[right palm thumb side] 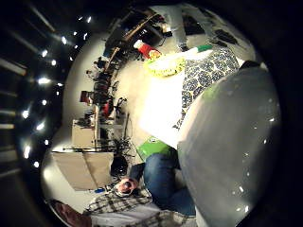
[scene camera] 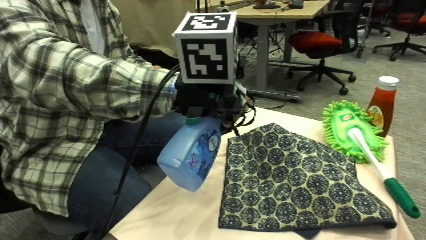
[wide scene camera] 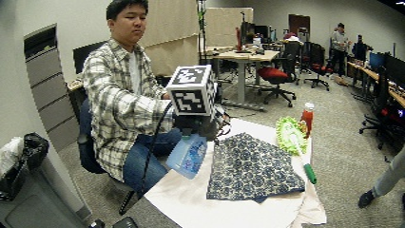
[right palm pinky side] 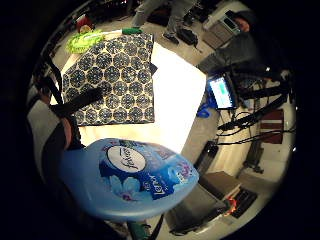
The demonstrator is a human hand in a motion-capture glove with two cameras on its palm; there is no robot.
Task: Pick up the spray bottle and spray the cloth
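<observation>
A person in a plaid shirt (scene camera: 63, 95) sits at the left side of the table (scene camera: 180, 215), arm reaching out over its near corner. The gloved right hand (scene camera: 200, 100) is curled round the top of the spray bottle (scene camera: 192, 152), fingers clamped on its neck, and holds it up off the table. The bottle is light blue with a darker blue label, and it hangs tilted, its fat base lower and out toward the table's edge. In the little finger side palm view the bottle (right palm pinky side: 132, 177) fills the space close under the palm, with the cloth (right palm pinky side: 112, 80) spread out beyond it.

Just to the right of the bottle, near it but not touching, the cloth (scene camera: 293, 180) lies flat on the table. It is dark blue with a pattern of pale round medallions, folded so that one corner points toward the hand. Further right, a bright green fuzzy duster (scene camera: 349, 127) rests at the cloth's far edge, its white handle running down along the cloth's right side to a green grip (scene camera: 401, 197). Behind the duster stands a red sauce bottle (scene camera: 381, 105) with a white cap, upright near the table's far right corner
</observation>
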